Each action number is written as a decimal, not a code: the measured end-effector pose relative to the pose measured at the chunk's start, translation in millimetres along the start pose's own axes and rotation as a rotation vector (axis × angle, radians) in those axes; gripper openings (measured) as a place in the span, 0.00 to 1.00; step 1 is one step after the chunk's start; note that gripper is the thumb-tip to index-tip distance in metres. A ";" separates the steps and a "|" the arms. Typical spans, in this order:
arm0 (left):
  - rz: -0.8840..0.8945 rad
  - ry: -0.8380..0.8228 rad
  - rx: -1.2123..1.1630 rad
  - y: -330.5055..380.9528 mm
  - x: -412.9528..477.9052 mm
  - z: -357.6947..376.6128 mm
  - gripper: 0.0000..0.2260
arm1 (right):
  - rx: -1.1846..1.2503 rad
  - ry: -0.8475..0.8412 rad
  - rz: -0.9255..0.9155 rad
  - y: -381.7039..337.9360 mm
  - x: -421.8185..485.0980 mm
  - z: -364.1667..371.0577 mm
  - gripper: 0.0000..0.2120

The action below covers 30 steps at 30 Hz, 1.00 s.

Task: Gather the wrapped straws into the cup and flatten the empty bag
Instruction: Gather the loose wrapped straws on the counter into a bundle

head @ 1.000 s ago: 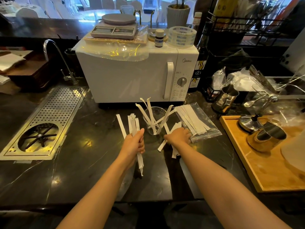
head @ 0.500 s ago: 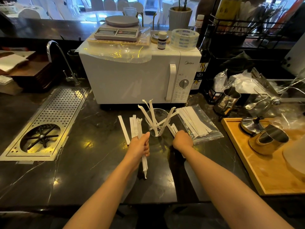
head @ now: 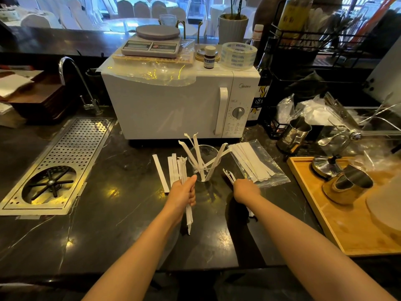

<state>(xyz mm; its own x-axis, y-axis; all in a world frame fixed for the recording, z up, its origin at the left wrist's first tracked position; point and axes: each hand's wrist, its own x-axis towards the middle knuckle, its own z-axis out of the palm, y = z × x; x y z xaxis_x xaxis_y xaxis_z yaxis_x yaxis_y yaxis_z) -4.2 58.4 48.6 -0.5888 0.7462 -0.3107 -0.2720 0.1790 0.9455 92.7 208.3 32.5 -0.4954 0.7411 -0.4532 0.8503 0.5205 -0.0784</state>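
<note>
1. Head view is showing the left hand (head: 182, 194) closing in a fist round a bundle of straws (head: 184, 170), their upper ends standing just left of the cup (head: 204, 164) and their lower ends hanging below the fist.
2. Right hand (head: 246, 190) is gripping a smaller bunch (head: 229, 175) right of the cup, beside the bag (head: 258, 164); its fingers are hidden.
3. Several straws are leaning inside the clear cup.
4. One loose straw (head: 160, 173) is lying on the surface (head: 121, 218), just left of the bundle.
5. More straws are lying in the bag, flat on the surface.
6. Microwave (head: 180, 105) is standing close behind the cup, a tray (head: 338, 231) well to the right.
</note>
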 end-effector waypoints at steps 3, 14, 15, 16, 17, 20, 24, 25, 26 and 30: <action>0.001 0.008 -0.002 1.5 0.6 1.2 0.18 | 0.045 -0.053 -0.012 5.7 0.8 -2.1 0.09; 0.015 0.008 -0.057 11.9 0.1 7.9 0.17 | 0.337 0.070 -0.152 23.6 -32.1 -43.4 0.15; 0.021 -0.003 -0.061 12.0 -0.1 9.4 0.16 | 0.392 0.078 -0.200 22.0 -39.2 -46.0 0.14; 0.030 -0.014 -0.060 12.4 -1.0 10.6 0.16 | 0.463 0.069 -0.249 19.1 -46.6 -47.0 0.11; 0.040 -0.024 -0.054 12.8 -1.8 11.8 0.15 | 0.546 0.046 -0.290 15.3 -54.2 -46.7 0.07; 0.093 -0.058 -0.037 15.1 -6.9 14.2 0.13 | 0.699 -0.007 -0.402 0.4 -72.1 -40.2 0.09; 0.189 -0.075 0.001 18.2 -12.3 11.8 0.06 | 0.662 -0.022 -0.566 -22.1 -78.3 -25.9 0.10; 0.204 -0.070 0.005 18.2 -12.4 10.7 0.04 | 0.647 -0.019 -0.597 -27.3 -78.4 -22.6 0.10; 0.214 -0.060 0.004 18.6 -13.1 9.4 0.04 | 0.629 -0.011 -0.622 -32.4 -78.5 -19.7 0.11; 0.200 0.051 -0.024 19.8 -15.4 4.8 0.07 | 0.618 -0.020 -0.661 -50.4 -78.7 -11.6 0.08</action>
<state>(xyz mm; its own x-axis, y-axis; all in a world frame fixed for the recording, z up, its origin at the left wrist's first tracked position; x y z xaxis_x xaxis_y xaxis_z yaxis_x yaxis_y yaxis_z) 3.1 53.5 72.5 -0.6706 0.7316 -0.1223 -0.1635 0.0151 0.9864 86.7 128.7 82.3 -0.9183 0.3616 -0.1612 0.3402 0.5125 -0.7884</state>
